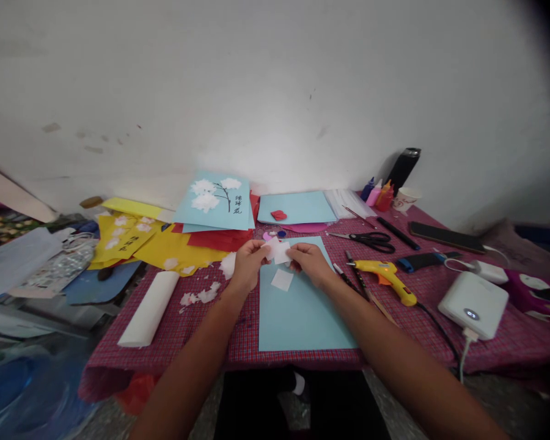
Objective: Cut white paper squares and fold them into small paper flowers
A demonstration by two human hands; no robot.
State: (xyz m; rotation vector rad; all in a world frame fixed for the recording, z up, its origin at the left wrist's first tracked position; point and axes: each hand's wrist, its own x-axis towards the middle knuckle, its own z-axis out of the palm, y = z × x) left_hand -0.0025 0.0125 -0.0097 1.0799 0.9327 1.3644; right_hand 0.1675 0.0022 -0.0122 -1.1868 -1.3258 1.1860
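Note:
Small white paper squares (281,252) are pinched between my two hands, above a light blue sheet of paper (297,318). My left hand (248,264) has its fingers closed on the left side of the paper. On the right side, my right hand (310,263) grips it between thumb and fingers. One loose white paper square (282,280) lies on the blue sheet just below my hands. Near my left forearm are torn white paper scraps (201,296) and a crumpled white piece (228,265).
A white paper roll (150,309) lies at left. Behind stands a card with white flowers (211,201). Scissors (371,240), a yellow glue gun (385,276), a white power bank (473,303) and a black bottle (404,166) are at right on the checked tablecloth (238,342).

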